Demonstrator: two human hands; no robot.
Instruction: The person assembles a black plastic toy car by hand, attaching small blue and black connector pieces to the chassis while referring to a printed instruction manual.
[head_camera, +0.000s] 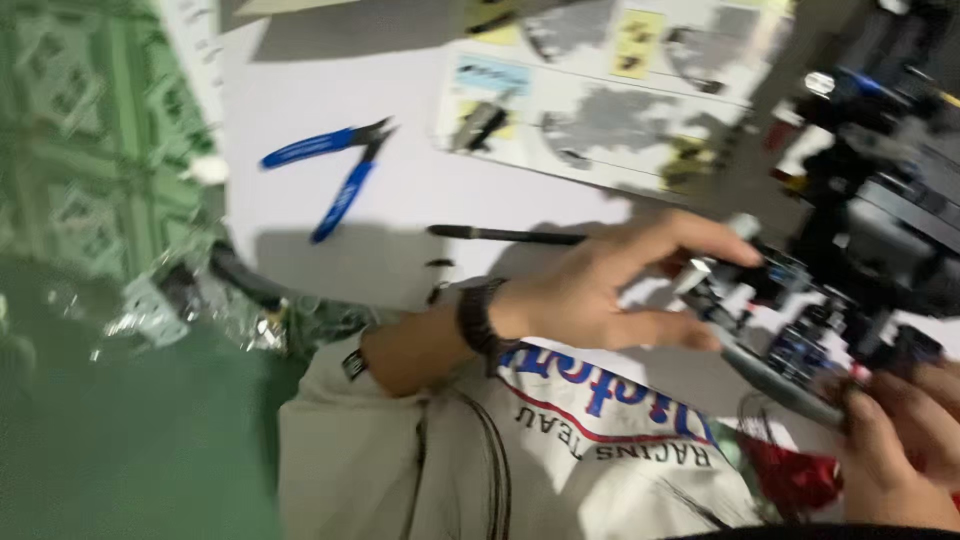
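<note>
My left hand reaches to the right, thumb and fingers closed on a small grey part at the front of a dark model machine with blue, white and grey pieces. A black band sits on that wrist. My right hand at the lower right grips the model's near end from below. The picture is blurred, so the small parts are hard to tell apart.
Blue-handled side cutters lie open on a white sheet. A thin black tool lies near the left wrist. A picture instruction sheet lies beyond. Crumpled clear plastic sits at left on the green patterned floor.
</note>
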